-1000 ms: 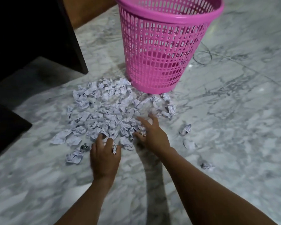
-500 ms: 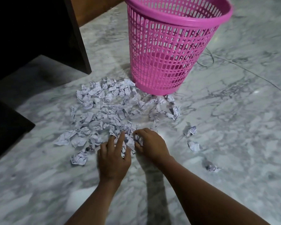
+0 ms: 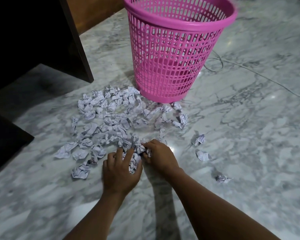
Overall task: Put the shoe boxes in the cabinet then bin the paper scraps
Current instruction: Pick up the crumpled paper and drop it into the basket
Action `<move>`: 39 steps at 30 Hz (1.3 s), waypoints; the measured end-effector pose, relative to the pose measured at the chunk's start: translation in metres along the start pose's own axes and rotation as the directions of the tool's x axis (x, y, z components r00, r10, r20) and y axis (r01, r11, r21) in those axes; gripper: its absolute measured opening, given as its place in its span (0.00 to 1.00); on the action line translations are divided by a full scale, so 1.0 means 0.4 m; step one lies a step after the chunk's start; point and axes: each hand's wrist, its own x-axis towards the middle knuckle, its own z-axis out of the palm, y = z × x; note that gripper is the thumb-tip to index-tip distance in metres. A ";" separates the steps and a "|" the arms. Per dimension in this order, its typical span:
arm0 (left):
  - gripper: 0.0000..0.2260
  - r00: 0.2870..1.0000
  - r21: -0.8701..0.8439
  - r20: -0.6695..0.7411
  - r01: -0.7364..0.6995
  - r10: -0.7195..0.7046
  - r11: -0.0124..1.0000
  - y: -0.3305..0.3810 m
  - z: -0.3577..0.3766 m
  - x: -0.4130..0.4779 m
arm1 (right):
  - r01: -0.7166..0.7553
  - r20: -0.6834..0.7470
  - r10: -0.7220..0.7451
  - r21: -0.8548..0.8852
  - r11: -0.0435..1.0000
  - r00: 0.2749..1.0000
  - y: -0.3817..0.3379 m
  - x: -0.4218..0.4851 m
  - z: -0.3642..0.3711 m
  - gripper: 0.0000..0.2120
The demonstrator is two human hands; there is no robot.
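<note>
Your left hand (image 3: pixel 119 172) and right hand (image 3: pixel 160 157) each close their grip on crumpled paper scraps (image 3: pixel 111 122) at the pile's near edge, the pink bin (image 3: pixel 173 54) standing beyond.

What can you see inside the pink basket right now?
Through the mesh wall of the pink basket only its pink floor shows, with no paper scraps visible inside. The inner side of the near wall is hidden, so something small could be missed.

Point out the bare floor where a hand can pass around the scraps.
Bare floor lies right of the right hand, beyond three stray scraps. Crowded: the paper pile between both hands and the pink bin.
</note>
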 end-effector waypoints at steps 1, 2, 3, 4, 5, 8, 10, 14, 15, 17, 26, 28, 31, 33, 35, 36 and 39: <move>0.19 1.000 0.001 -0.005 -0.006 0.006 1.000 0.000 0.004 0.001 | -0.002 0.001 0.002 0.005 1.000 1.000 0.001 -0.002 -0.001 0.15; 0.18 1.000 -0.002 -0.005 -0.005 0.004 1.000 0.000 0.005 0.002 | -0.007 0.007 0.007 0.011 1.000 1.000 0.002 -0.004 -0.003 0.14; 0.18 1.000 -0.009 0.000 0.000 0.000 1.000 0.001 0.006 0.003 | -0.012 0.013 0.012 0.018 1.000 1.000 0.002 -0.006 -0.004 0.14; 0.17 1.000 -0.017 0.009 0.010 -0.010 1.000 0.003 0.004 0.005 | -0.019 0.019 0.018 0.025 1.000 1.000 0.004 -0.008 -0.007 0.13; 0.16 1.000 -0.027 0.019 0.019 -0.019 0.999 0.003 0.002 0.007 | -0.028 0.022 0.027 0.030 0.999 0.999 0.005 -0.011 -0.009 0.13; 0.13 0.996 -0.064 0.078 0.044 -0.039 0.997 0.001 -0.011 0.022 | -0.076 0.014 0.076 0.067 0.995 0.997 0.010 -0.021 -0.017 0.11; 0.13 0.987 -0.095 0.143 0.091 -0.076 0.991 -0.002 -0.020 0.033 | -0.125 -0.002 0.126 0.109 0.986 0.992 0.014 -0.030 -0.024 0.10; 0.13 0.949 -0.273 0.198 0.295 -0.246 0.916 -0.003 -0.045 0.063 | -0.213 -0.064 0.234 0.233 0.949 0.970 0.014 -0.040 -0.055 0.10; 0.13 0.936 -0.335 0.206 0.340 -0.284 0.879 0.001 -0.056 0.072 | -0.235 -0.078 0.266 0.280 0.931 0.961 0.011 -0.040 -0.068 0.10; 0.08 0.912 -0.476 0.233 0.411 -0.338 0.778 0.016 -0.084 0.093 | -0.243 -0.094 0.296 0.366 0.898 0.951 -0.001 -0.035 -0.101 0.10; 0.07 0.869 -0.798 0.251 0.435 -0.425 0.418 0.198 -0.336 0.320 | -0.038 -0.205 0.206 0.617 0.786 0.957 -0.063 -0.004 -0.405 0.03; 0.07 0.902 -0.849 0.205 0.357 -0.381 0.390 0.255 -0.411 0.375 | 0.016 -0.239 0.181 0.644 0.765 0.954 -0.080 0.004 -0.503 0.02; 0.07 0.939 -0.880 0.125 0.254 -0.320 0.400 0.321 -0.522 0.456 | 0.080 -0.264 0.101 0.597 0.798 0.959 -0.110 0.023 -0.641 0.03; 0.07 0.955 -0.882 0.046 0.176 -0.293 0.437 0.369 -0.597 0.518 | 0.119 -0.269 0.069 0.624 0.773 0.961 -0.128 0.035 -0.747 0.06; 0.08 0.966 -0.889 -0.041 0.082 -0.256 0.451 0.421 -0.673 0.575 | 0.180 -0.305 0.034 0.645 0.743 0.952 -0.143 0.045 -0.842 0.06; 0.09 0.970 -0.893 -0.083 0.029 -0.227 0.449 0.446 -0.707 0.604 | 0.215 -0.336 0.020 0.646 0.732 0.942 -0.148 0.052 -0.886 0.05; 0.10 0.970 -0.911 -0.159 -0.072 -0.185 0.406 0.517 -0.790 0.688 | 0.297 -0.404 -0.003 0.667 0.683 0.915 -0.161 0.080 -0.986 0.06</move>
